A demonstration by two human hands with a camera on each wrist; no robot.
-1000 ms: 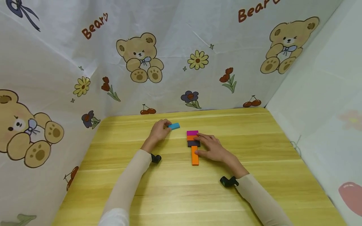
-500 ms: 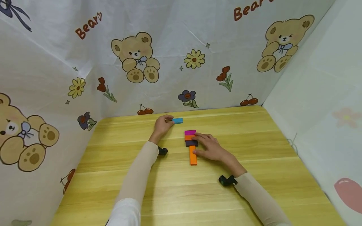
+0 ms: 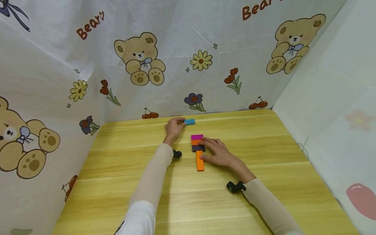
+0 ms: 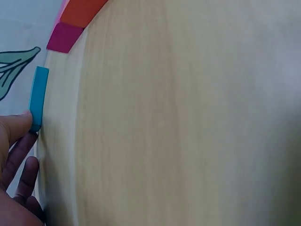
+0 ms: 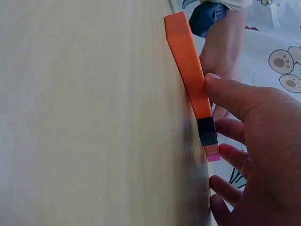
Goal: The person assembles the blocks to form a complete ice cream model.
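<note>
In the head view, my left hand [image 3: 174, 128] pinches the left end of a small blue block [image 3: 190, 121] near the table's back edge. The left wrist view shows thumb and fingertips at one end of this blue block [image 4: 39, 96]. Nearer to me lies a column of flat blocks: magenta [image 3: 196, 137] at the far end, then orange [image 3: 195, 142], then a dark block [image 3: 198, 148], all crosswise. A longer orange block [image 3: 200, 164] runs lengthwise below them. My right hand [image 3: 218, 152] rests along their right side, its thumb at the long orange block [image 5: 188, 66] and loosely spread fingertips by the others.
The wooden table [image 3: 249, 202] ends at a white cloth backdrop [image 3: 176, 39] printed with bears and flowers. A white wall [image 3: 346, 98] stands to the right. Black wrist devices [image 3: 236, 187] sit on both wrists.
My left hand has carried the blue block to the right and farther back, past the far end of the column. The right hand stays at the blocks; the head view has shifted slightly.
</note>
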